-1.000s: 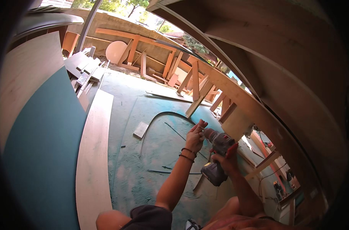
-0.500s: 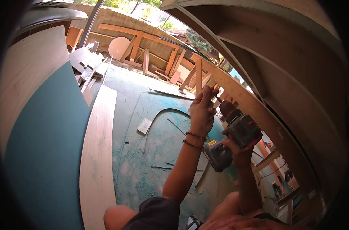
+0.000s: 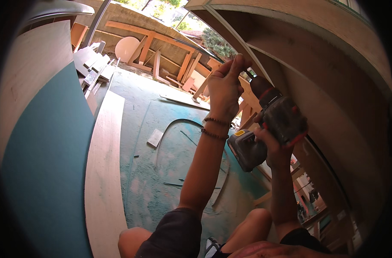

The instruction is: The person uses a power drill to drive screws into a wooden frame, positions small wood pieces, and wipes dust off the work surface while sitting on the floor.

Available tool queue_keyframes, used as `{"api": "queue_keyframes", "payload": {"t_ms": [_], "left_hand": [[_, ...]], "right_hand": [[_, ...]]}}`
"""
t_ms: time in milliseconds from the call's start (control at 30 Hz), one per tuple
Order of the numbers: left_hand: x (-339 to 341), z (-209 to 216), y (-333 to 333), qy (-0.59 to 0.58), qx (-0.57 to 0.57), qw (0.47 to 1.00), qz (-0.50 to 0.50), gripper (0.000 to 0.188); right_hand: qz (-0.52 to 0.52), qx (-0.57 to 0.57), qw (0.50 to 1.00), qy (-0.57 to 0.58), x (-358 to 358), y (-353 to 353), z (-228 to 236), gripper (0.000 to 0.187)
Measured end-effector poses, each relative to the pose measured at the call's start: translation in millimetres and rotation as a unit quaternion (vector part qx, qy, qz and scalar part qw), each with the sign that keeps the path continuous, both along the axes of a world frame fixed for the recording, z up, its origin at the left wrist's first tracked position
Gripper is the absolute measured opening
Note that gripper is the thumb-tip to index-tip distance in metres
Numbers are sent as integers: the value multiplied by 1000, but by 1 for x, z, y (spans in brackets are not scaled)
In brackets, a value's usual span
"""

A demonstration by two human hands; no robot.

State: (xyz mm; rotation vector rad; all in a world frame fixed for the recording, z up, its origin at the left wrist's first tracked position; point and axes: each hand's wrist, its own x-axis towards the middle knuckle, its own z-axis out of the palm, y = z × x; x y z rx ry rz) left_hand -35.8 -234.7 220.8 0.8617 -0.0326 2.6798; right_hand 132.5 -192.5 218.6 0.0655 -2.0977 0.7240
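Observation:
A dark cordless drill point(image 3: 282, 120) with red trim is gripped by my right hand point(image 3: 273, 148), its chuck tilted up and to the left. The drill's battery point(image 3: 249, 150) hangs on the left, below the body. My left hand point(image 3: 226, 88) is raised beside the chuck, thumb and fingers pinched together close to the short bit point(image 3: 249, 75). What those fingers hold, if anything, is too small to make out. Both hands are just left of a large wooden cabinet-like frame point(image 3: 316, 73) that rises over the right side.
On the left stand a teal panel point(image 3: 49, 159) and a long pale board point(image 3: 104, 172). A curved dark strip point(image 3: 179, 121) and a small light block point(image 3: 154, 138) lie on the teal-stained floor point(image 3: 148, 185). Timber offcuts point(image 3: 151, 47) lean at the far wall.
Both hands and the drill have risen, nearer the wooden frame's upper edge. The drill has moved slightly right. The view has shifted a little.

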Motion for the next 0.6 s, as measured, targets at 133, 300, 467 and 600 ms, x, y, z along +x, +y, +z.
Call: {"api": "queue_keyframes", "payload": {"t_ms": [133, 300, 467, 600], "left_hand": [[-8, 10, -15, 19, 11, 1000, 1, 33], [-14, 18, -25, 70, 63, 995, -35, 31], [-7, 17, -30, 35, 36, 998, -28, 30], [-8, 11, -26, 64, 48, 997, -12, 32]], "right_hand": [[7, -2, 1000, 4, -9, -14, 8, 40], [0, 2, 1000, 25, -14, -22, 17, 37], [24, -17, 999, 35, -19, -30, 13, 33], [24, -9, 999, 30, -20, -29, 12, 31]]}}
